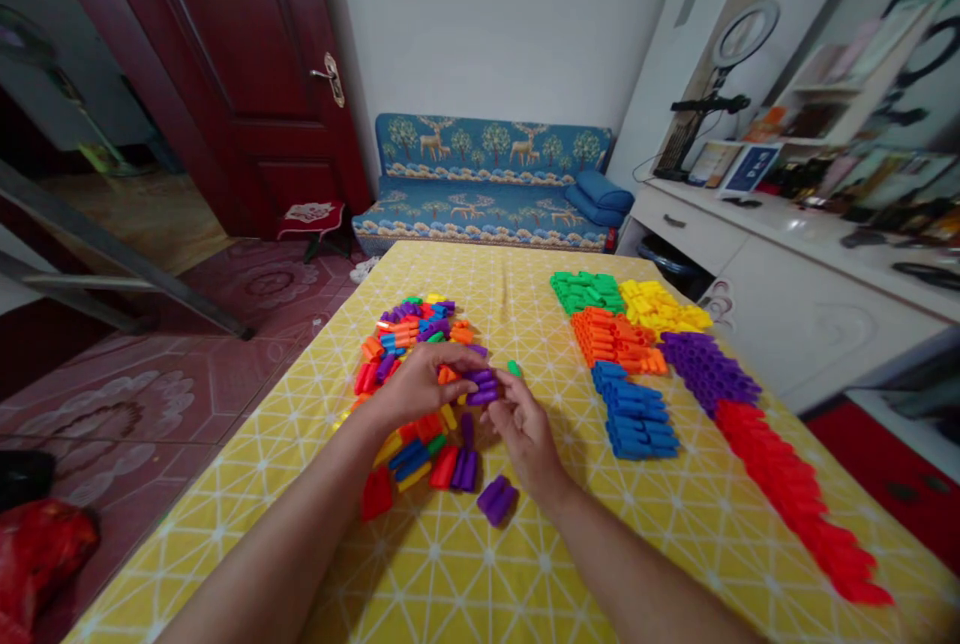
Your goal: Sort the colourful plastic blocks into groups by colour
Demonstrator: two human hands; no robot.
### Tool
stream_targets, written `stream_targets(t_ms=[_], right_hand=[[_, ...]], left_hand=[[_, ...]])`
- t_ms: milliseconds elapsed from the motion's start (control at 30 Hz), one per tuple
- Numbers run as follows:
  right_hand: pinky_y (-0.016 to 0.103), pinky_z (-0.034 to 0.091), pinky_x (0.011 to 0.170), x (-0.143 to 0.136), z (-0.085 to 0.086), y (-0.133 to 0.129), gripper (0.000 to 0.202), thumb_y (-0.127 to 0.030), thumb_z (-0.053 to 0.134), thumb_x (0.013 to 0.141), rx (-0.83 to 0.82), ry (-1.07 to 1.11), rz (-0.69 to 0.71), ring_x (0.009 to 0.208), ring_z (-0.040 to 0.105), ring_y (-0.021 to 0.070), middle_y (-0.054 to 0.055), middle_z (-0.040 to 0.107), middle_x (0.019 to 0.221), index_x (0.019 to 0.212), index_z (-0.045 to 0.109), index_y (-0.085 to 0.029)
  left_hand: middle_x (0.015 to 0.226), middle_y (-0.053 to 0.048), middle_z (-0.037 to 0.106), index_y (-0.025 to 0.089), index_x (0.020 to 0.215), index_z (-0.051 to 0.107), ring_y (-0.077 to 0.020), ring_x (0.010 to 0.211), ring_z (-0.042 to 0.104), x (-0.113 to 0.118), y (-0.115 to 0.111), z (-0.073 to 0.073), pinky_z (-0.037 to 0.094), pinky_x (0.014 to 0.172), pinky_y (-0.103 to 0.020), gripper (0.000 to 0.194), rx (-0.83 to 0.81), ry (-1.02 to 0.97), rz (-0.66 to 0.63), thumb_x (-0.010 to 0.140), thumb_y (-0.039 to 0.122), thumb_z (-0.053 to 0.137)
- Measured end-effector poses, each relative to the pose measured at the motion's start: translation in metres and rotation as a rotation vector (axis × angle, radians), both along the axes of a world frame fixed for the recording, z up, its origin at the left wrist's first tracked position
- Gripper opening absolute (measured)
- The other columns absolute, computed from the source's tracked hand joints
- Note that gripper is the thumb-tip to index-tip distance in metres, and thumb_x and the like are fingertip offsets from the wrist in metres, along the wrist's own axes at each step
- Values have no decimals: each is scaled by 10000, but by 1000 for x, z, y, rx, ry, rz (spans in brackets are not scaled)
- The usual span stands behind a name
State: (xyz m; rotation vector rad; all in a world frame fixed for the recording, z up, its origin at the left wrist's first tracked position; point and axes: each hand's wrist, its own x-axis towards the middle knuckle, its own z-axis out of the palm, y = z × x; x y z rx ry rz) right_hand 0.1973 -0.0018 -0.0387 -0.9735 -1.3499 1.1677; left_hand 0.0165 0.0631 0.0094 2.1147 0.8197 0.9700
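Observation:
Between my two hands is a small cluster of purple plastic tube-shaped building blocks [482, 387]. My left hand [424, 382] is closed, pinching the cluster from the left with thumb and fingers. From the right, my right hand [526, 429] has its thumb and fingertips closed on the other end. Below and behind the left hand spreads a mixed pile of coloured blocks [412, 459], partly hidden by that hand and forearm. A joined purple piece [497, 501] lies apart, nearer to me. One green block [514, 368] is just beyond the right fingertips.
On the right of the yellow tablecloth [465, 574] lie groups sorted by colour: green [586, 292], yellow [664, 308], orange [615, 342], blue [637, 416], purple [709, 371] and red [795, 494]. A blue sofa [480, 194] stands beyond, a white dresser [810, 294] to the right.

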Motion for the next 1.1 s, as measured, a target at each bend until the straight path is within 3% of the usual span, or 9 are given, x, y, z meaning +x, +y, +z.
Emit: stream_targets(t_ms=[100,167,300,467,600,700,833,967,1100], right_hand=[[315,433,584,6,3,2,536,-634,464,876,-67,12,10,636,565,185,24,612,721,1232,558,-244],[301,388,529,8,3,5,524,-662,491,846,-127,19,6,574,524,174,11,573,640,1113,613,-228],[271,392,530,9,4,12,411,-590,690,730,-199,65,45,603,536,150,2,609,734,922,629,-232],[239,357,505,21,8,17,347,-536,690,761,-264,99,213,539,519,116,-22,614,710,931,606,-246],[222,404,582,31,9,19,294,-421,746,732,-288,225,254,687,583,119,-26,636,831,938,629,-247],[218,443,700,35,9,20,347,-311,804,666,-280,292,309,838,606,128,-18,659,927,970,652,-240],[272,471,798,35,5,22,493,-305,836,622,-272,307,361,985,611,175,33,662,1089,1062,628,-228],[280,474,789,33,2,23,570,-280,862,587,-293,240,365,920,633,159,24,676,1013,1087,593,-222],[227,448,667,29,5,21,531,-314,842,618,-328,136,322,722,612,100,-12,674,879,1074,586,-221]], left_hand=[[927,-80,745,179,975,734,-204,874,683,5,-6,8,546,804,-323,188,106,85,-13,800,221,679],[945,-69,739,206,1002,731,-202,893,671,8,-9,11,534,817,-323,214,172,149,-24,800,182,668],[1004,-60,720,252,1137,681,-195,932,644,14,-14,12,512,825,-311,357,278,265,-105,829,92,594],[971,-76,696,248,1163,668,-212,969,607,20,-18,13,487,837,-315,371,373,331,-128,852,80,554],[905,-63,681,254,1129,680,-208,935,588,25,-22,17,472,821,-302,337,394,331,-121,853,97,567],[928,-61,683,243,1159,664,-207,906,594,26,-22,17,473,815,-307,322,342,288,-137,842,194,644],[1036,-84,704,206,1151,668,-244,967,630,22,-17,10,485,871,-337,510,192,158,-142,713,444,775],[1084,-99,713,180,1114,687,-249,1010,647,15,-8,0,495,886,-336,420,74,62,6,837,490,629],[1008,-86,735,185,1048,719,-231,932,670,4,6,-18,507,840,-324,321,102,125,248,902,413,546]])
